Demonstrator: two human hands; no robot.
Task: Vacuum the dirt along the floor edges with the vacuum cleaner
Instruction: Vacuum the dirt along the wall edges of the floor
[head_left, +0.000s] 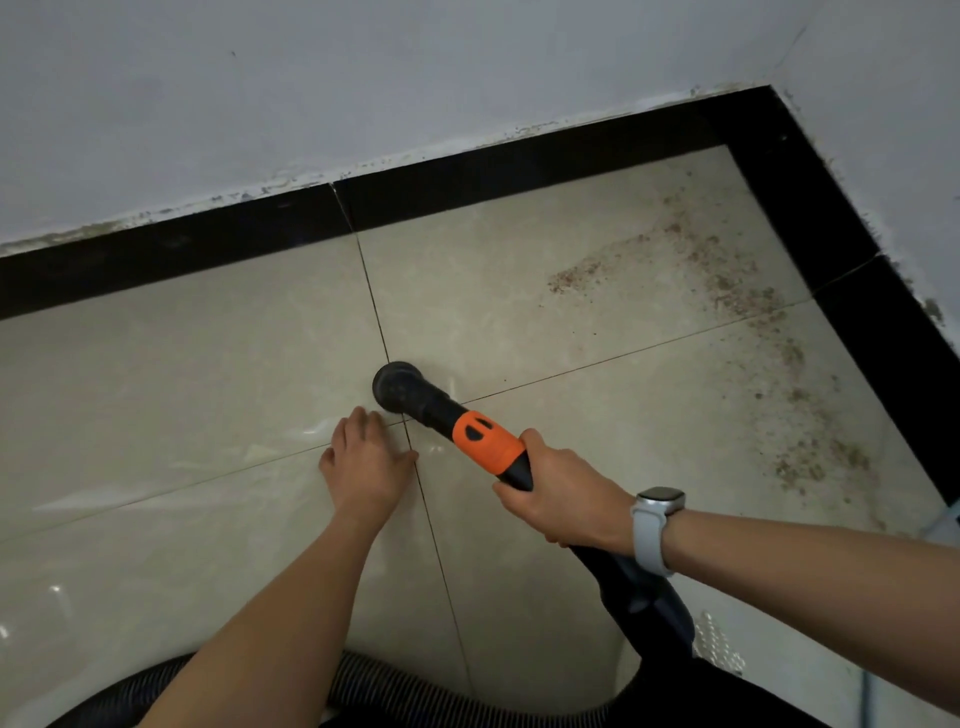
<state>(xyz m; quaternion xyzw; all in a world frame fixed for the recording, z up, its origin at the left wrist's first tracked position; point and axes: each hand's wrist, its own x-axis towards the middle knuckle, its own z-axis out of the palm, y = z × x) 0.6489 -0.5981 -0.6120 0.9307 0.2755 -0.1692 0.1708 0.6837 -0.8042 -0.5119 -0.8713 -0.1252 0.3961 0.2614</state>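
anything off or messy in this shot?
Yes: reddish-brown dirt is strewn over the tiles along the right-hand skirting, and the nozzle sits well left of it. Paint along the skirting's top edge looks chipped.

Two bare forearms, no sleeves; right wrist bears a smartwatch (rounded square case) on a pale grey band.

Brightness: dim, flat and greyish indoor light.
Glare: pale streaks on the glossy floor tiles, strongest at left.
Shadows: soft and faint, no hard edges.
Focus: centre fairly sharp; lower corners soft.
Distortion: wide-angle bending of the black skirting.
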